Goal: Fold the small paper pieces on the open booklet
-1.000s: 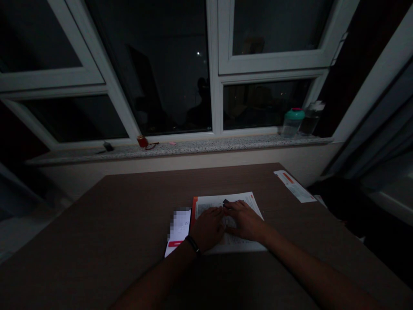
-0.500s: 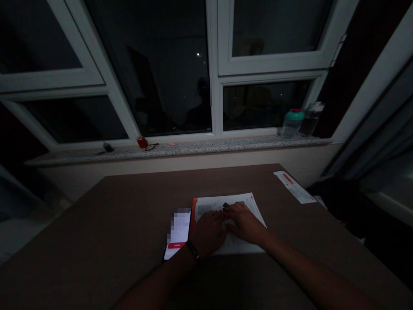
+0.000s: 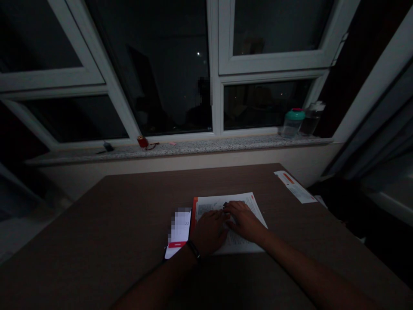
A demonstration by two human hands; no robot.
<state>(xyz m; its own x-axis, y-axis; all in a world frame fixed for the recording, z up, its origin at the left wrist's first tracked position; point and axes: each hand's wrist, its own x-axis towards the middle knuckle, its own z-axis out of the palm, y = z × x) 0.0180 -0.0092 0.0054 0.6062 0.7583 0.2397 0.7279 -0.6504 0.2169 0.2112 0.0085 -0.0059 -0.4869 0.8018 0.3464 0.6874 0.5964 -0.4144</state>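
Booklet lies flat; left hand and right hand meet over it, beside a dark piece. Grip: cannot tell. Handling appears unfinished; remaining steps cannot be determined.

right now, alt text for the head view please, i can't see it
Both hands rest close together on a printed page on a brown table, a lit phone to the left. Behind, two bottles stand on a windowsill.

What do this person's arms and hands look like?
The left hand and right hand are ungloved, the forearms sleeveless as far as they show. A dark wristband is worn on the left, none on the right. Rings cannot be made out.
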